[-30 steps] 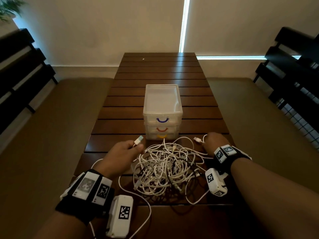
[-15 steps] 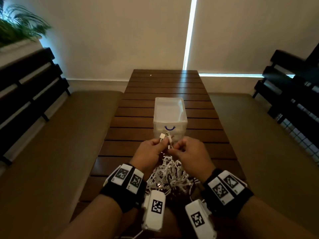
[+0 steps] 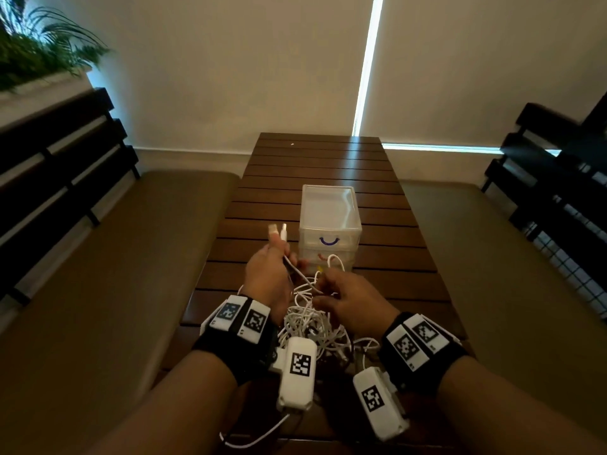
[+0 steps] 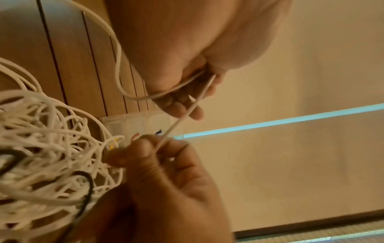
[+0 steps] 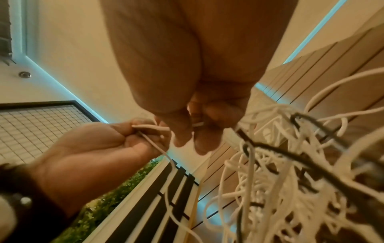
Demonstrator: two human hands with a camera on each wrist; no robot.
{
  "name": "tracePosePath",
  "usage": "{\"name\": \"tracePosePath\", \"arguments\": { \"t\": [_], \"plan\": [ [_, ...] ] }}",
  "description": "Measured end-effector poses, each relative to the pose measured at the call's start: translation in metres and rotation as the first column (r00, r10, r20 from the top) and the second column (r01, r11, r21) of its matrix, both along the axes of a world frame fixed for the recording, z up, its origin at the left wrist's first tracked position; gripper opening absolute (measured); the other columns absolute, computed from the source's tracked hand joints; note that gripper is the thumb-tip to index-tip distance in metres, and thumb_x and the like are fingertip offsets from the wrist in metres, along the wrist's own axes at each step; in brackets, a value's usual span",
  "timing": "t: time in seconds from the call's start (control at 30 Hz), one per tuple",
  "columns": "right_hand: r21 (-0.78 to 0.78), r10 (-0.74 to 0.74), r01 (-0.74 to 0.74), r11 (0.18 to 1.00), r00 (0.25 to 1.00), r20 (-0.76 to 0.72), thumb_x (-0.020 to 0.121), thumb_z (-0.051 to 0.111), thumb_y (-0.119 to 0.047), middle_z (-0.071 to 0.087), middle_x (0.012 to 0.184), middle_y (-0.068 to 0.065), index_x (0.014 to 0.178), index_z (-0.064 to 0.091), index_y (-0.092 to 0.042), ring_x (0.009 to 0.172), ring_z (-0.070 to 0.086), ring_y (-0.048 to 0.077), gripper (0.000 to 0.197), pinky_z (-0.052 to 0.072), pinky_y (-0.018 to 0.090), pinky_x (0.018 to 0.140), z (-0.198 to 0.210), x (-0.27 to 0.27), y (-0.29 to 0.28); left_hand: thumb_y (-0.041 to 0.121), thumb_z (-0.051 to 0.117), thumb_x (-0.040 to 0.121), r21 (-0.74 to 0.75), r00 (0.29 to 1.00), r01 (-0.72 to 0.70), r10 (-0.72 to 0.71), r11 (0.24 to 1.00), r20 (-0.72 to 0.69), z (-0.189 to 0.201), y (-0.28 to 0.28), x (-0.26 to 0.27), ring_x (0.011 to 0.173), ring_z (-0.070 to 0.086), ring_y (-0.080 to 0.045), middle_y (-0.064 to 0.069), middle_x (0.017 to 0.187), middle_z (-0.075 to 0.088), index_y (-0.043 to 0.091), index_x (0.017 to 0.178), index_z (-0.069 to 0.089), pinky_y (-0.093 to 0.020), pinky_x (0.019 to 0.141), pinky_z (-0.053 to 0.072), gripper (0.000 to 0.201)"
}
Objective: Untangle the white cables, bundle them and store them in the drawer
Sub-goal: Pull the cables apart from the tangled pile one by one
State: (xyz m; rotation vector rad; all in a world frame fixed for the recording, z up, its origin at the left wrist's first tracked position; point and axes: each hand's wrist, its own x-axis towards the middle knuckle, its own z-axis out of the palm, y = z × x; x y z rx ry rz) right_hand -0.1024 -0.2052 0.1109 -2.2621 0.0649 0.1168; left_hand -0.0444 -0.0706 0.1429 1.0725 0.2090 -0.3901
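Left hand pinches two plug ends of a white cable; right hand pinches its strand at four o'clock, above the tangle.

Bare bench slats lay open beyond and on both sides of the drawer unit. Unit's front crowded: left hand and right hand raised just before it, taut cable strung between them, tangled white cables heaped beneath at the near edge.
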Motion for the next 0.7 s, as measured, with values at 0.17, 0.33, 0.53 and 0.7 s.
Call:
{"name": "tracePosePath", "arguments": {
  "t": [0.17, 0.33, 0.53, 0.7],
  "plan": [
    [-0.205, -0.014, -0.006, 0.979, 0.995, -0.097, 0.093, 0.061, -0.025, 0.064, 0.081, -0.003, 0.072, 0.054, -0.028, 0.079, 0.064, 0.020, 0.022, 0.052, 0.031, 0.069, -0.009, 0.005, -0.027, 0.046, 0.032, 0.101, -0.047, 0.995, -0.037, 0.041, 0.998, 0.088, 0.020, 0.017, 0.018, 0.040, 0.032, -0.009, 0.003, 0.055, 0.035, 0.016, 0.073, 0.045, -0.022, 0.040, 0.035, 0.042],
    [-0.136, -0.025, 0.031, 0.990, 0.999, 0.044, 0.093, 0.062, -0.020, 0.067, 0.081, 0.001, 0.074, 0.057, -0.024, 0.075, 0.065, 0.016, 0.020, 0.055, 0.038, 0.076, 0.007, 0.012, -0.025, 0.043, 0.051, 0.094, 0.701, 0.772, -0.184, -0.340, 0.689, 0.536, 0.022, 0.033, 0.025, 0.055, 0.041, -0.009, 0.006, 0.064, 0.048, 0.022, 0.080, 0.056, -0.023, 0.051, 0.033, 0.026],
    [-0.201, 0.022, -0.004, 0.980, 0.996, 0.086, 0.090, 0.066, -0.030, 0.068, 0.083, 0.001, 0.087, 0.062, -0.016, 0.076, 0.065, 0.017, 0.015, 0.057, 0.043, 0.076, 0.024, 0.027, -0.026, 0.029, 0.059, 0.093, 0.650, 0.717, -0.363, -0.245, 0.668, 0.652, 0.026, 0.045, 0.032, 0.042, 0.040, -0.004, -0.006, 0.066, 0.065, 0.017, 0.071, 0.069, -0.019, 0.043, 0.034, 0.027],
    [-0.156, 0.061, -0.020, 0.988, 0.964, 0.260, 0.086, 0.071, -0.022, 0.070, 0.078, 0.004, 0.082, 0.066, -0.011, 0.073, 0.066, 0.020, 0.012, 0.057, 0.040, 0.071, 0.041, 0.031, -0.010, 0.034, 0.058, 0.093, 0.856, 0.703, -0.139, -0.560, 0.497, 0.439, 0.027, 0.024, 0.016, 0.037, 0.040, -0.003, 0.001, 0.054, 0.054, 0.014, 0.073, 0.068, -0.019, 0.041, 0.031, 0.031]
  ]
}}
